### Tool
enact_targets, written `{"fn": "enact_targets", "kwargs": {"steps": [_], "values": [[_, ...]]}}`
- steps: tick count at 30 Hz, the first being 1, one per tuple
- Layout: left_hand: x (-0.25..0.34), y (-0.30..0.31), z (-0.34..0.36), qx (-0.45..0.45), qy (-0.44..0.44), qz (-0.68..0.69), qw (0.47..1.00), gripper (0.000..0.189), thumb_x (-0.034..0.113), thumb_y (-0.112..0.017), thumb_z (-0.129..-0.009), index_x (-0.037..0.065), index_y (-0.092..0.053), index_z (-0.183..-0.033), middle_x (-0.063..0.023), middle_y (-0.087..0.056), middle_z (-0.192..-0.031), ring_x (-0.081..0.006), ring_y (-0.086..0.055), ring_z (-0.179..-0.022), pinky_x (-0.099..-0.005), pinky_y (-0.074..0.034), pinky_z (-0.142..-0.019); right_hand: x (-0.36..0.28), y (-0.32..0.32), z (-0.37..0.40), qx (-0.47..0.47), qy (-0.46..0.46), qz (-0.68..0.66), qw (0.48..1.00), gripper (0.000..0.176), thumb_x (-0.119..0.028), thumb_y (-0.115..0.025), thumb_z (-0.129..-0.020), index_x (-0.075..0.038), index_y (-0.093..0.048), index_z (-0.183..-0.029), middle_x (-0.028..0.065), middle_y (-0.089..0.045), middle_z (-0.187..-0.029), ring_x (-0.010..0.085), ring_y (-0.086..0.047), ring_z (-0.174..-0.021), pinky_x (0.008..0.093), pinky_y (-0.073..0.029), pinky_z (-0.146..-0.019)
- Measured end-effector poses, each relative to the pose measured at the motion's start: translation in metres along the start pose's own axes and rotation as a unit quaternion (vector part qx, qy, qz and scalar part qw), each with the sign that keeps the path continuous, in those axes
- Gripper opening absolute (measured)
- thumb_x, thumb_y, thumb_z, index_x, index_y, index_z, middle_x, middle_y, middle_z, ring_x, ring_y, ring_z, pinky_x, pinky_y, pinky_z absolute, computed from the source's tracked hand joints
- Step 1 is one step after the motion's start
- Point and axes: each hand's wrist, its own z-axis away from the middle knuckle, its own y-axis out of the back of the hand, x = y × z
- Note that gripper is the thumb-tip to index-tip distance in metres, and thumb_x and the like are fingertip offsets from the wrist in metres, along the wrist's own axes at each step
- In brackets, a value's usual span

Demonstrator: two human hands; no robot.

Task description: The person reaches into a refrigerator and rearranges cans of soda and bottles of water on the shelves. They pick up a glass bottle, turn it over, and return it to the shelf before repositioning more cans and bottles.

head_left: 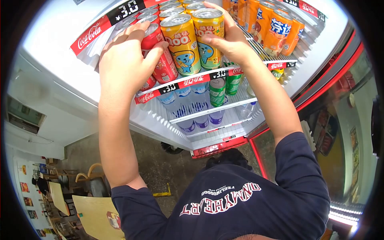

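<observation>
Both arms reach up to a fridge shelf filled with drink cans. My left hand [128,60] lies over the red cans [164,66] at the shelf's left, its fingers spread and its thumb against the front ones. My right hand [230,40] is wrapped round the right side of a yellow can [209,44], thumb across its front. Just left of that can stands another yellow can [182,48], upright at the shelf's front edge. More yellow and red cans stand in rows behind them.
Orange cans [277,30] stand at the right on the shelf. Below are green cans [217,92] and purple-labelled containers [201,121]. The fridge door [312,76] stands open at the right. Wooden tables [94,216] are at the lower left.
</observation>
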Motion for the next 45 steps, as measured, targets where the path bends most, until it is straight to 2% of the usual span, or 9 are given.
{"fn": "enact_targets", "kwargs": {"steps": [9,15,18,30,31,33,38,42,45], "values": [[0.0,0.001,-0.001,-0.016,0.007,-0.004,1.0,0.054,0.042,-0.069,-0.086,0.004,-0.066,-0.125,-0.0114,-0.07,-0.122,-0.0295,-0.068,-0.109,-0.0436,-0.052,-0.095,-0.001,-0.001,0.001,-0.01,0.004,-0.001,1.0,0.086,-0.011,-0.08,-0.083,-0.011,-0.034,-0.155,0.0125,-0.053,-0.145,0.0233,-0.047,-0.135,0.0376,-0.038,-0.112],[0.002,0.003,-0.001,-0.021,0.015,0.0,1.0,0.054,0.041,-0.069,-0.086,0.005,-0.066,-0.126,-0.0112,-0.07,-0.122,-0.0297,-0.068,-0.109,-0.0435,-0.052,-0.094,-0.001,0.002,0.0,-0.001,-0.014,0.058,0.998,0.09,-0.014,-0.083,-0.081,-0.013,-0.033,-0.155,0.0134,-0.052,-0.145,0.025,-0.047,-0.136,0.0382,-0.039,-0.113],[0.002,0.002,-0.001,-0.015,0.012,-0.001,1.0,0.054,0.041,-0.069,-0.086,0.006,-0.066,-0.126,-0.0112,-0.07,-0.122,-0.0297,-0.068,-0.109,-0.0433,-0.053,-0.094,-0.009,0.003,0.002,0.004,-0.027,0.139,0.99,0.094,-0.018,-0.086,-0.078,-0.014,-0.032,-0.155,0.0145,-0.05,-0.147,0.0267,-0.046,-0.138,0.039,-0.038,-0.114],[0.004,0.003,-0.001,-0.018,0.021,0.003,1.0,0.06,0.044,-0.073,-0.081,0.005,-0.066,-0.126,-0.0114,-0.069,-0.124,-0.0297,-0.067,-0.113,-0.0428,-0.052,-0.096,0.003,0.007,-0.005,-0.05,0.012,-0.038,0.998,0.101,-0.035,-0.089,-0.076,-0.012,-0.031,-0.156,0.0175,-0.041,-0.154,0.0302,-0.037,-0.144,0.0414,-0.036,-0.117],[0.004,0.004,-0.002,-0.021,0.026,0.007,0.999,0.061,0.045,-0.073,-0.081,0.005,-0.066,-0.126,-0.0117,-0.069,-0.125,-0.0299,-0.066,-0.114,-0.0428,-0.052,-0.097,-0.003,0.004,0.004,-0.002,0.054,0.007,0.999,0.074,-0.032,-0.08,-0.087,-0.009,-0.045,-0.148,0.0148,-0.053,-0.144,0.0266,-0.05,-0.134,0.0396,-0.043,-0.109],[0.006,0.005,-0.002,-0.024,0.038,0.014,0.999,0.062,0.047,-0.073,-0.081,0.005,-0.066,-0.127,-0.0127,-0.069,-0.125,-0.0305,-0.066,-0.114,-0.0429,-0.051,-0.097,0.017,0.009,0.0,0.005,0.052,0.091,0.995,0.074,-0.038,-0.076,-0.087,-0.012,-0.045,-0.15,0.0107,-0.056,-0.141,0.0238,-0.053,-0.131,0.0394,-0.044,-0.108],[0.008,0.007,-0.006,-0.049,0.075,0.02,0.996,0.063,0.05,-0.072,-0.083,0.006,-0.066,-0.128,-0.0147,-0.067,-0.128,-0.0322,-0.064,-0.117,-0.0432,-0.051,-0.099,0.027,0.014,-0.004,0.022,0.102,0.181,0.978,0.084,-0.038,-0.079,-0.081,-0.018,-0.042,-0.153,0.0148,-0.05,-0.144,0.0276,-0.051,-0.133,0.0406,-0.044,-0.109],[0.006,0.005,-0.006,-0.049,0.08,0.006,0.996,0.06,0.049,-0.071,-0.085,0.01,-0.065,-0.13,-0.0126,-0.066,-0.131,-0.0323,-0.063,-0.119,-0.0435,-0.05,-0.1,0.021,0.011,0.0,0.024,0.088,0.175,0.98,0.084,-0.042,-0.079,-0.081,-0.021,-0.042,-0.153,0.016,-0.048,-0.145,0.0307,-0.048,-0.136,0.0445,-0.042,-0.112],[0.01,0.007,-0.007,-0.061,0.092,0.013,0.994,0.058,0.048,-0.07,-0.087,0.011,-0.065,-0.131,-0.0116,-0.066,-0.131,-0.0326,-0.063,-0.12,-0.0434,-0.05,-0.099,0.025,0.01,-0.001,0.056,0.122,0.197,0.971,0.087,-0.047,-0.079,-0.081,-0.017,-0.041,-0.154,0.0164,-0.048,-0.147,0.0312,-0.047,-0.137,0.0449,-0.041,-0.114]]}}
